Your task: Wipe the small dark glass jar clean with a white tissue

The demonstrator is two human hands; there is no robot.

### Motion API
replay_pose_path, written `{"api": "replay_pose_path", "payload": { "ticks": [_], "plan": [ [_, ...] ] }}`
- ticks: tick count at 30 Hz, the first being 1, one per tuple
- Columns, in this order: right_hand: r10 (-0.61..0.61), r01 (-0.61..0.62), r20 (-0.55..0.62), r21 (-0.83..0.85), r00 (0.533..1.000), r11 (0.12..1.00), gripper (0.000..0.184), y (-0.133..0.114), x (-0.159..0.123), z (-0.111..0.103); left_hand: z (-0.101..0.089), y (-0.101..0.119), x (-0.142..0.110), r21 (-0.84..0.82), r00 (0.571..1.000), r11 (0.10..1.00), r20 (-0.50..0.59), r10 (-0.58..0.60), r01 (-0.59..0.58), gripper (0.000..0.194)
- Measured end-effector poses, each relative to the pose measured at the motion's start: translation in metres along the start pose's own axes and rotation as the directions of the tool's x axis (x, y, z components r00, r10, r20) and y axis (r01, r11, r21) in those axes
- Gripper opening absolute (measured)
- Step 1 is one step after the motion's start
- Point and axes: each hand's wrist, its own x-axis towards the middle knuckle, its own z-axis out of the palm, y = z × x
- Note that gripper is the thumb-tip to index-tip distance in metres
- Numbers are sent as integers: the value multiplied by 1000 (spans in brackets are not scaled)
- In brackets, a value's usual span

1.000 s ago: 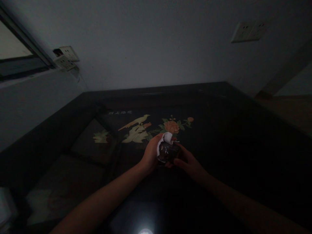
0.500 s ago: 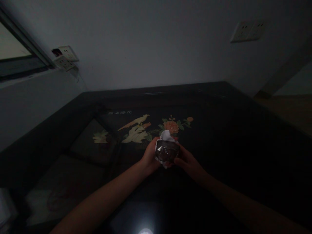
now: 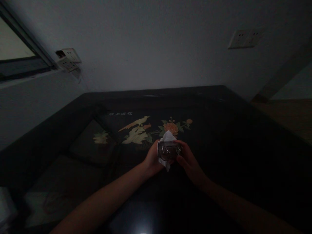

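Over the dark table, both hands meet around a small, shiny see-through vessel [image 3: 168, 152] that looks like glass; its exact kind is hard to make out in the dim light. A white tissue [image 3: 168, 136] wraps its left side, one corner sticking up behind and another hanging below. My left hand [image 3: 153, 158] is closed on the tissue and the vessel's left side, its fingers mostly hidden. From the right, my right hand [image 3: 188, 159] grips the vessel, with the thumb at the near side and fingers over the far right edge.
The glossy black tabletop [image 3: 214, 130] bears a bird picture [image 3: 135, 133] and a flower picture [image 3: 170, 127]. Behind it rises a pale wall [image 3: 151, 48] with a right socket plate [image 3: 246, 38] and left sockets [image 3: 69, 60]. A pale object [image 3: 6, 208] is cut off at the lower left.
Hands, vessel and tissue have shifted slightly right. The right fingers now show along the vessel's far edge, and the tissue's lower corner hangs further down. The view has tipped slightly.
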Motion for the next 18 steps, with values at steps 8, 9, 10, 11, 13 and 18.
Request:
{"api": "replay_pose_path", "payload": {
  "ticks": [8, 9, 10, 11, 13, 18],
  "plan": [
    [-132, 107, -29, -422, 991, 900, 52, 4, 3, -8, 5, -2, -1, -53, 999, 998, -28, 17, -19, 22],
    [-144, 114, -37, -433, 989, 894, 52, 4, 3, -8, 5, -2, 0, -50, 999, 998, -28, 24, -25, 22],
    [-156, 121, -45, -435, 987, 892, 51, 3, 2, -8, 5, -2, 0, -52, 999, 998, -26, 35, -37, 22],
    [-167, 129, -53, -428, 984, 894, 50, 3, 1, -7, 5, -1, 1, -54, 998, 997, -24, 49, -51, 22],
    [-190, 143, -75, -413, 979, 899, 48, 1, 0, -4, 6, 0, 1, -53, 996, 995, -24, 82, -83, 22],
    [-227, 113, -196, -466, 954, 878, 39, -2, 0, -1, 9, 4, 1, -27, 972, 980, -130, 194, -199, 28]
  ]
}}
